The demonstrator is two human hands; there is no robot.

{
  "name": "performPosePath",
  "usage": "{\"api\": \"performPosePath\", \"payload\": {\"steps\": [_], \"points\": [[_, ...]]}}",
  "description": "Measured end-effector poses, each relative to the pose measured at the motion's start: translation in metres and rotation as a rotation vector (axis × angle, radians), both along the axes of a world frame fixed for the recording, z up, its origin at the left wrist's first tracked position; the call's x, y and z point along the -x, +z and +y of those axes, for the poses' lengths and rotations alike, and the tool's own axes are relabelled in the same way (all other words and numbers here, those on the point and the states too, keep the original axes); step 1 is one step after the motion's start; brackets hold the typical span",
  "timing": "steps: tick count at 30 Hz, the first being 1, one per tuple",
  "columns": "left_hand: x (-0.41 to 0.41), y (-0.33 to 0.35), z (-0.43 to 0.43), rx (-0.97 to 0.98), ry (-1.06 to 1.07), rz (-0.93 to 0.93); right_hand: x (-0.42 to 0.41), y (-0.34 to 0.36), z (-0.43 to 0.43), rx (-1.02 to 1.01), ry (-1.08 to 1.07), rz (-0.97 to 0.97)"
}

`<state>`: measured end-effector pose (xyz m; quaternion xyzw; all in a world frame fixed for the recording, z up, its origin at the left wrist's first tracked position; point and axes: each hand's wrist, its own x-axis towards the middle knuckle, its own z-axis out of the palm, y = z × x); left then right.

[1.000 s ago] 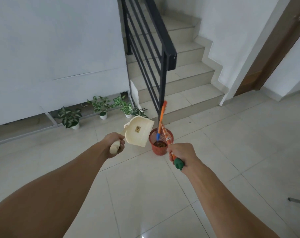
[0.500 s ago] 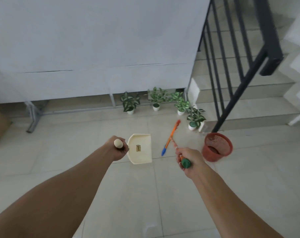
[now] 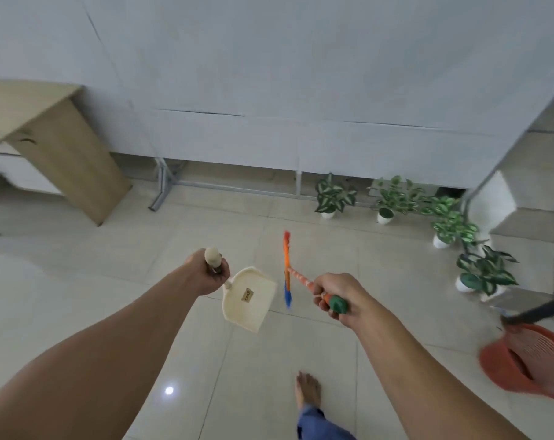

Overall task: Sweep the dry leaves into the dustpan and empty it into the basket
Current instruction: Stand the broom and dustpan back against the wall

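Off at the right edge, the basket (image 3: 523, 360) has dropped behind, the left hand (image 3: 205, 274) gripping the lifted dustpan (image 3: 250, 300) and the right hand (image 3: 336, 296) gripping the broom (image 3: 287, 271) (emptying looks done).

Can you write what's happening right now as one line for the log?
left hand: grips dustpan handle | right hand: grips broom handle | basket: on floor, far right | potted plants: along wall

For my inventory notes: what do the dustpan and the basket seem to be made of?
The dustpan: probably plastic, cream, smooth and matte, with a small label stuck on. The basket: probably plastic too, orange-red; its wall shows a fine mesh, though blur leaves the finish unclear.
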<state>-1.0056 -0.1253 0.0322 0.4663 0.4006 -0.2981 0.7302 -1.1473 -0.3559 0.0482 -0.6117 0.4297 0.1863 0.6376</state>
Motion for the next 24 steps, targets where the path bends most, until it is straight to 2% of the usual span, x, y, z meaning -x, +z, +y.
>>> {"api": "performPosePath", "payload": {"steps": [7,17,21,24], "points": [[-0.136,0.019,0.028,-0.008,0.118,0.001,-0.184,0.022,0.001,0.160,0.358,0.067],[-0.325,0.027,0.089,0.005,0.171,-0.041,-0.412,0.016,0.040,0.347,0.687,0.167],[-0.411,0.026,0.112,-0.014,0.120,-0.002,-0.491,0.020,0.057,0.376,0.738,0.211],[-0.471,0.029,0.123,-0.032,0.086,-0.019,-0.544,0.026,0.065,0.277,0.644,0.221]]}}
